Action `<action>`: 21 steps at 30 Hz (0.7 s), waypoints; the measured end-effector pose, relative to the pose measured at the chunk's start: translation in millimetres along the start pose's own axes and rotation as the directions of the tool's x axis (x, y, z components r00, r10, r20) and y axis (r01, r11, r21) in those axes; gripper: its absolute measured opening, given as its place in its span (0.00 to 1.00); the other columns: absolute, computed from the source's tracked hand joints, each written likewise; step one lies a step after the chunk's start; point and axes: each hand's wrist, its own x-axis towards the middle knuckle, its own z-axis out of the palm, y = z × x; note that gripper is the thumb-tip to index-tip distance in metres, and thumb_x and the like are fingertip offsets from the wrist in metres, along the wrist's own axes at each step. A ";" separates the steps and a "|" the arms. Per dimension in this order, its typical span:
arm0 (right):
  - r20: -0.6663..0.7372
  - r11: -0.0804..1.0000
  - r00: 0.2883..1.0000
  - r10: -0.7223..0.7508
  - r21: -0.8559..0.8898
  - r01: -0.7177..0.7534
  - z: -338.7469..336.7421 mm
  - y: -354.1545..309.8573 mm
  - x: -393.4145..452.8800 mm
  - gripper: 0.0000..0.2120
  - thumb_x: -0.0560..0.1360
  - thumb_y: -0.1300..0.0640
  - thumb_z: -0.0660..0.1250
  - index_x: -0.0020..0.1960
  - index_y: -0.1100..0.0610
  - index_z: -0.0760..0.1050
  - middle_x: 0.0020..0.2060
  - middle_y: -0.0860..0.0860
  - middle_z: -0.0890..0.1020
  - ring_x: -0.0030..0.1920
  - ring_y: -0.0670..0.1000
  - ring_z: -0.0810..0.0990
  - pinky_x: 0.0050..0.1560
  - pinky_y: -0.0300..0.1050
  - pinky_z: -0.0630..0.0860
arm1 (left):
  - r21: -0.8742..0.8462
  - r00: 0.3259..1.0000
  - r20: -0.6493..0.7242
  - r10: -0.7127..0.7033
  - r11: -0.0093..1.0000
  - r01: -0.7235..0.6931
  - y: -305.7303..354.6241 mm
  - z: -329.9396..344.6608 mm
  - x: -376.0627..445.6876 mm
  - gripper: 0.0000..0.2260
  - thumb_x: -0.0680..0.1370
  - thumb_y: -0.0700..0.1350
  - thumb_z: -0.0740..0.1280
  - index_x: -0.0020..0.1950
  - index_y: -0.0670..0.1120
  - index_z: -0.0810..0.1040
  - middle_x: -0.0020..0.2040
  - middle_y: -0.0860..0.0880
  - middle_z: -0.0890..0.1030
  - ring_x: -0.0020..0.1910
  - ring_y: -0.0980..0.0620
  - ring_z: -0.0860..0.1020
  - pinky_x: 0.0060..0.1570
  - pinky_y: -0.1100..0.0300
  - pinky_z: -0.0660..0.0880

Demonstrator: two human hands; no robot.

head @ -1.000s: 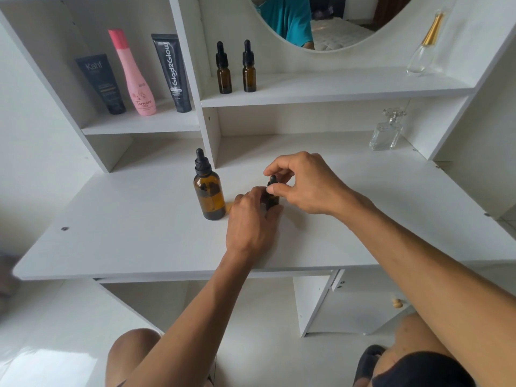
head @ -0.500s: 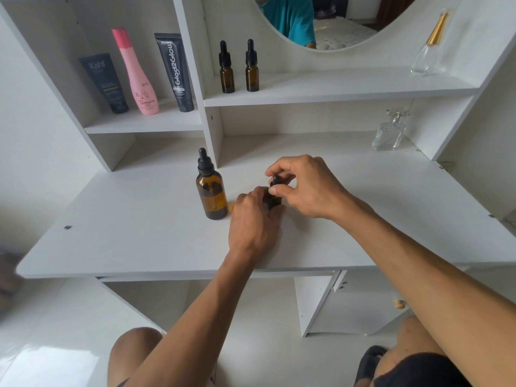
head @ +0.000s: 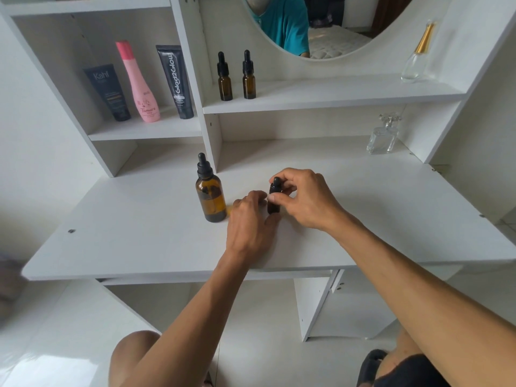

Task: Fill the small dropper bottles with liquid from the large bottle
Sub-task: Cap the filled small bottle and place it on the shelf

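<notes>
Mid-desk (head: pixel 139 224), a small bottle (head: pixel 273 205) stands upright. The left hand (head: pixel 248 222) curls round its body; the right hand (head: pixel 304 199) pinches its black dropper cap (head: pixel 276 185). The large bottle (head: pixel 210 195) stands capped just beside at nine o'clock. Two more droppers (head: pixel 225 79) wait on the shelf at twelve.

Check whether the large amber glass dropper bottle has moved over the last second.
No. The large amber glass dropper bottle stands in the same spot, just left of the white shelf divider's foot; only the camera view shifted slightly.
</notes>
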 end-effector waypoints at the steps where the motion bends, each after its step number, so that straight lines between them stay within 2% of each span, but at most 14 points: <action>1: -0.029 1.000 1.000 0.004 0.013 -0.003 -1.5 0.5 -0.6 0.11 0.73 0.56 0.75 0.54 0.55 0.81 0.47 0.50 0.85 0.48 0.50 0.83 0.48 0.35 0.76 | 0.013 1.000 0.008 -0.010 1.000 0.010 -0.4 -1.0 -0.9 0.20 0.78 0.47 0.72 0.69 0.45 0.75 0.62 0.46 0.82 0.62 0.46 0.77 0.60 0.53 0.76; 3: -0.108 0.999 0.994 0.003 0.032 0.001 -8.3 -0.9 -0.2 0.11 0.74 0.57 0.74 0.55 0.55 0.80 0.47 0.50 0.85 0.47 0.49 0.83 0.51 0.37 0.76 | 0.047 1.000 0.017 -0.006 0.999 0.005 -0.4 -1.0 -1.3 0.22 0.80 0.47 0.70 0.72 0.44 0.72 0.66 0.46 0.79 0.66 0.47 0.74 0.62 0.55 0.72; 7: -0.247 0.997 0.967 -0.058 0.043 0.070 -31.6 -13.9 13.9 0.11 0.76 0.57 0.72 0.59 0.55 0.79 0.48 0.50 0.83 0.46 0.48 0.82 0.46 0.30 0.74 | 0.135 0.999 0.048 0.017 0.991 -0.024 5.2 4.6 9.2 0.24 0.82 0.51 0.67 0.76 0.44 0.69 0.72 0.45 0.75 0.71 0.45 0.70 0.67 0.53 0.67; 12: -0.420 0.979 0.889 -0.182 0.005 0.203 -63.0 -44.7 53.0 0.13 0.78 0.56 0.70 0.61 0.58 0.78 0.50 0.51 0.84 0.48 0.46 0.81 0.53 0.41 0.80 | 0.225 0.993 0.112 0.030 0.973 -0.055 11.1 11.9 27.8 0.26 0.83 0.55 0.63 0.77 0.43 0.67 0.76 0.44 0.71 0.75 0.44 0.67 0.73 0.52 0.64; 15: -0.507 0.969 0.832 -0.225 -0.024 0.248 -74.7 -58.6 84.8 0.10 0.78 0.55 0.69 0.55 0.60 0.79 0.46 0.49 0.83 0.47 0.47 0.82 0.51 0.46 0.82 | 0.308 0.988 0.143 0.050 0.947 -0.092 9.0 18.3 38.1 0.23 0.83 0.56 0.60 0.73 0.42 0.70 0.72 0.45 0.74 0.73 0.43 0.69 0.74 0.49 0.63; 18: -0.526 0.965 0.816 -0.241 -0.042 0.258 -75.5 -64.5 120.4 0.10 0.78 0.55 0.69 0.53 0.61 0.78 0.46 0.52 0.83 0.46 0.49 0.83 0.50 0.48 0.82 | 0.363 0.986 0.161 0.037 0.927 -0.094 5.8 24.3 47.8 0.23 0.83 0.58 0.57 0.70 0.44 0.71 0.70 0.47 0.74 0.73 0.45 0.68 0.75 0.46 0.62; 20: -0.509 0.964 0.824 -0.248 -0.047 0.261 -72.4 -66.2 138.5 0.10 0.78 0.56 0.69 0.53 0.62 0.78 0.45 0.54 0.83 0.46 0.50 0.83 0.48 0.44 0.81 | 0.378 0.986 0.165 0.029 0.921 -0.091 4.8 26.4 51.2 0.24 0.83 0.59 0.56 0.71 0.44 0.71 0.71 0.48 0.73 0.74 0.45 0.67 0.76 0.45 0.61; 21: -0.497 0.964 0.830 -0.253 -0.054 0.261 -70.7 -66.1 146.3 0.09 0.78 0.56 0.68 0.53 0.62 0.78 0.45 0.53 0.83 0.45 0.50 0.82 0.45 0.39 0.80 | 0.381 0.986 0.165 0.026 0.921 -0.088 4.4 27.0 52.7 0.25 0.84 0.60 0.56 0.72 0.44 0.70 0.72 0.48 0.72 0.75 0.46 0.66 0.77 0.45 0.59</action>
